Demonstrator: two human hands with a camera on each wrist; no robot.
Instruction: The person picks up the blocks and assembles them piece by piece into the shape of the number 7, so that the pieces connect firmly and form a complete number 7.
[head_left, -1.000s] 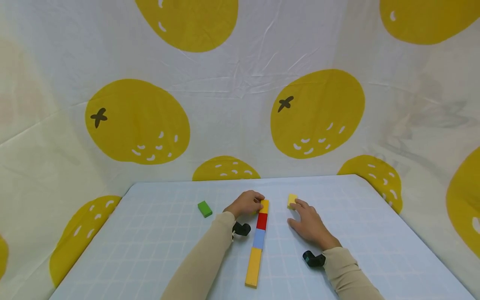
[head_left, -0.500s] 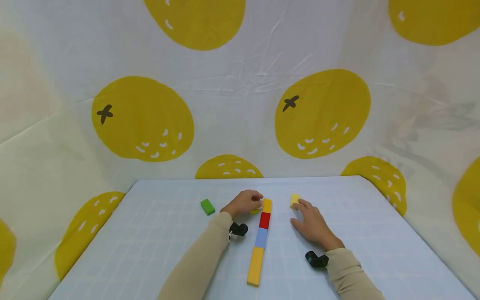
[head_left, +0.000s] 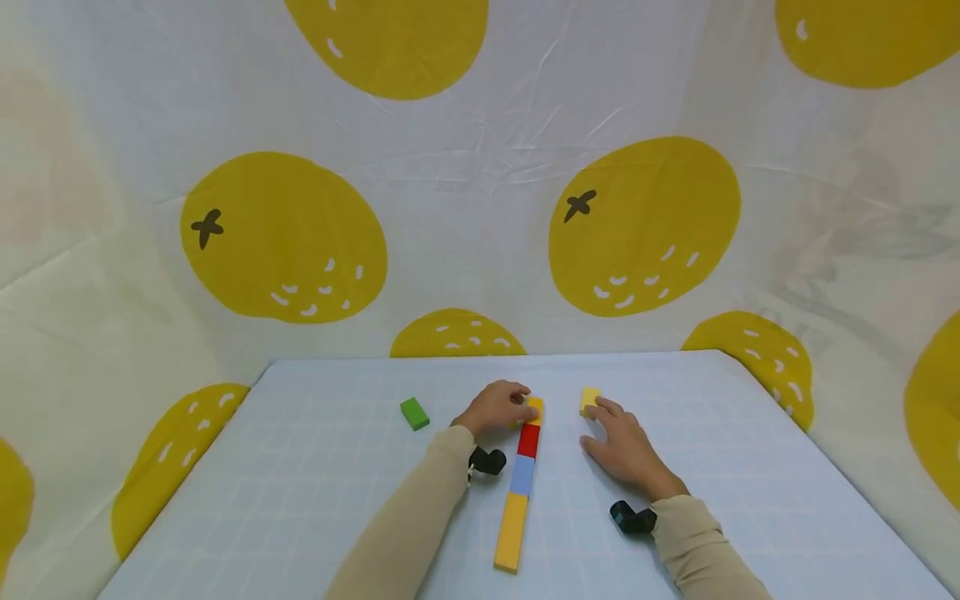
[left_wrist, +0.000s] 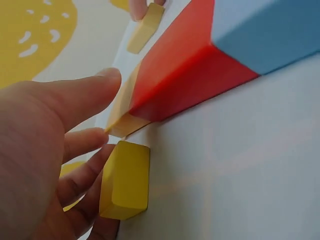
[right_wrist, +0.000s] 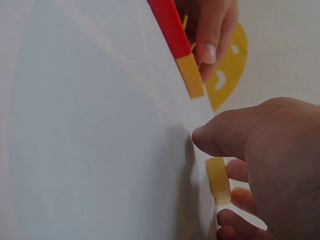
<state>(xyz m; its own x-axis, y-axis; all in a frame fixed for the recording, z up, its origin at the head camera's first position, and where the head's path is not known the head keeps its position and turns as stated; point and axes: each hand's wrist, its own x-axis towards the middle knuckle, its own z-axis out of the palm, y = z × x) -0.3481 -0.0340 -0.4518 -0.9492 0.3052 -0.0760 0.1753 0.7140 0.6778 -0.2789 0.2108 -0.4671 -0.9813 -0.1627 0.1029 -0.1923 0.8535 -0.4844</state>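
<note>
A row of blocks runs away from me in the head view: a long orange block (head_left: 512,533), a blue block (head_left: 522,475), a red block (head_left: 528,441) and a short orange block (head_left: 537,402) at the far end. My left hand (head_left: 492,407) is over that far end, its thumb above the short orange block. Left of the row, a yellow block (left_wrist: 127,180) stands against the loosely bent fingers of this hand; the head view hides it. My right hand (head_left: 624,446) rests with spread fingers by a pale yellow block (head_left: 588,401), its fingertips at the block's side.
A green block (head_left: 414,413) lies on the table left of my left hand. Light cloth covers the table (head_left: 315,500). Behind it hangs a curtain (head_left: 465,233) printed with large yellow fruit.
My left hand shifted slightly left off the row's far end, uncovering part of the yellow block, then came back right over the short orange block. My right hand stays by the pale yellow block.
</note>
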